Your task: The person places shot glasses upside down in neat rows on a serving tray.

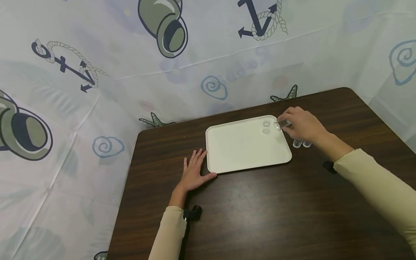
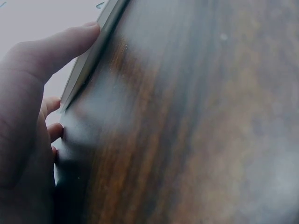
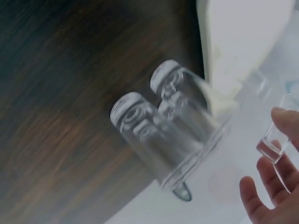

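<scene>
My right hand (image 1: 302, 124) grips a small clear glass (image 1: 281, 125) between thumb and fingers, tilted over the far right corner of a cream tray (image 1: 240, 148). In the right wrist view, the thick base of that glass shows between the thumb and fingers. Another clear glass (image 1: 265, 128) is on the tray, just left of the held one. With fingers spread, my left hand (image 1: 191, 175) touches the tray's near left corner; its thumb lies along the front edge and the other fingers are by the left side.
Two more clear glasses (image 3: 154, 140) stand on the dark wooden table (image 1: 253, 213) to the right of the tray, below my right hand. A printed cloth (image 1: 182, 94) with anchors and shells hangs behind the table's far edge.
</scene>
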